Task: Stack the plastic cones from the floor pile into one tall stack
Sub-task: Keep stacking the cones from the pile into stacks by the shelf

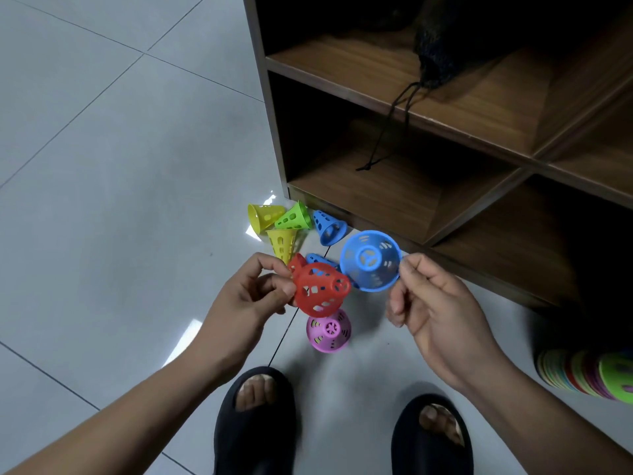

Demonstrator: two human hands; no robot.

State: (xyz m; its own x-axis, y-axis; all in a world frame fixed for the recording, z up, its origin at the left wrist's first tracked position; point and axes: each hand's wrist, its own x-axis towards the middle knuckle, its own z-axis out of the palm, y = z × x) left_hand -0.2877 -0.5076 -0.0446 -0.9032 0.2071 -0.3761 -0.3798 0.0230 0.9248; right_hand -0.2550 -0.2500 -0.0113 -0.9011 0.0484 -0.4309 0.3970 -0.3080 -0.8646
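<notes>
Pale tiled floor (102, 159): yellow cones (263, 216), green cone (294, 218), blue cone (328, 226) lying by wooden shelf unit (274, 114); pink cone (329, 331) apart.

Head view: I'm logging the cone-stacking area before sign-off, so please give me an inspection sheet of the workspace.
Surface: grey tiled floor.
Job's things: red cone and blue cone held; pink cone and floor pile loose; multicoloured stack at right edge.
Clutter: nothing seen.
Grips: left hand pinches red cone; right hand pinches blue cone's rim.
Cables: nothing seen; drawstring hangs from black mesh bag.
Surroundings: wooden shelf unit; black slippers.
</notes>
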